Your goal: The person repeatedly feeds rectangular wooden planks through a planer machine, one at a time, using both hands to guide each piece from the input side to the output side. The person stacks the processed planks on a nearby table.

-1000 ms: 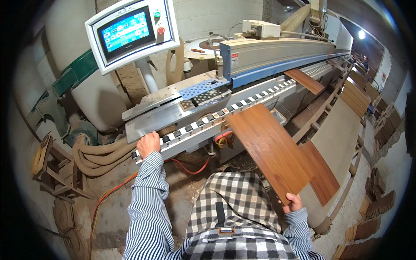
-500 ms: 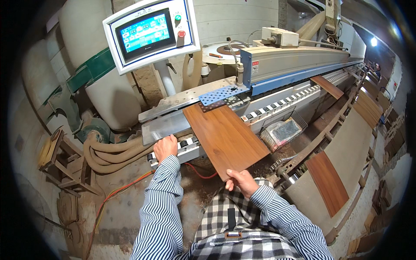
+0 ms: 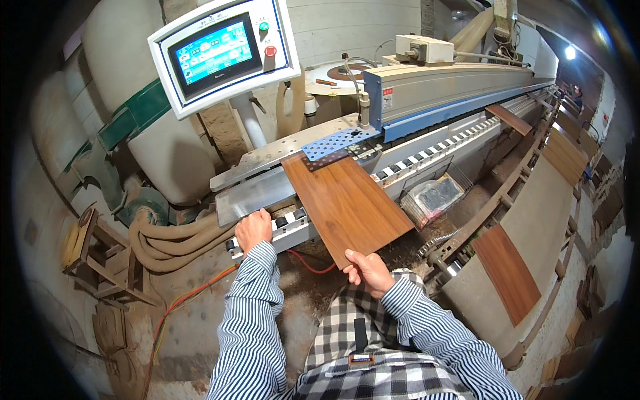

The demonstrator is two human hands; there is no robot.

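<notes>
A brown wood-grain panel [image 3: 347,207] lies flat on the infeed end of a long edge-banding machine [image 3: 453,100]. Its far edge is tucked beneath a blue perforated plate [image 3: 340,143]. My right hand [image 3: 371,272] pinches the panel's near left corner, thumb on top and fingers curled below. Left of the panel, my left hand [image 3: 254,230] is a closed fist on the roller rail [image 3: 289,227], beside a bare metal plate [image 3: 253,198]. What its curled fingers grip, if anything, is hidden.
A control screen [image 3: 215,57] on a post rises at the back left. Right of me runs a conveyor belt [image 3: 467,293] carrying another brown panel [image 3: 507,273]. A wire basket [image 3: 437,197] hangs by the machine. Hoses [image 3: 173,243] and a wooden stool [image 3: 107,260] stand left.
The panel and my right hand have shifted slightly away from me, toward the machine. My left hand keeps its place on the rail. The view has tilted a little.
</notes>
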